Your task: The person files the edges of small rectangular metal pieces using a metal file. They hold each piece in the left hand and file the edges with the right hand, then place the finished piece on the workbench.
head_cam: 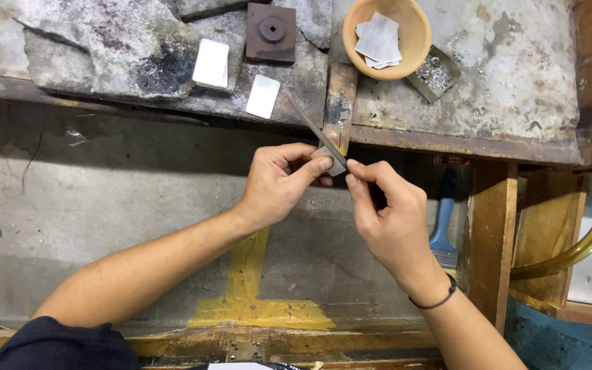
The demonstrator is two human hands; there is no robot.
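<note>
Head cam: both hands' fingers pinch small pale plate (332, 163) w/ file (313, 127) by bench edge (447, 145).

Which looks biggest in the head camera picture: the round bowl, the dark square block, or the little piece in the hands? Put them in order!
1. The round bowl looks largest.
2. The dark square block comes next.
3. The little piece pinched by the left hand looks smallest, though fingers hide part of it.
</note>
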